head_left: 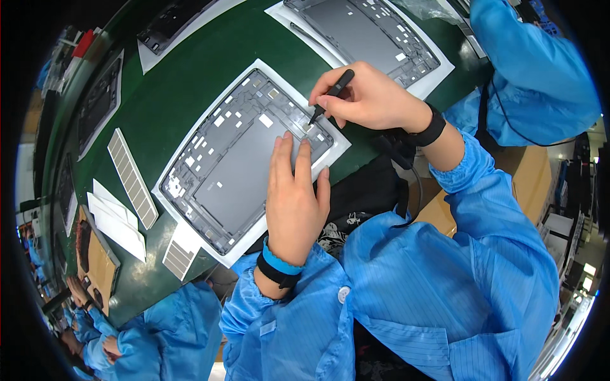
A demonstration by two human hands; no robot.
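A dark grey tablet back shell (235,171) with small white stickers along its rim lies on a white foam pad (190,244) on the green belt. My left hand (293,197) lies flat on the shell's near edge, fingers together. My right hand (372,98) grips a slim black pen-like tool (330,95), its tip touching the shell's corner near a white sticker. Both arms wear blue sleeves and wrist straps.
Another grey shell (375,32) on a pad lies further along the green belt (184,82), and more shells (98,105) lie at the left. Strips of small labels (131,178) and white sheets (117,222) lie nearby. Other people in blue coats (534,70) work alongside.
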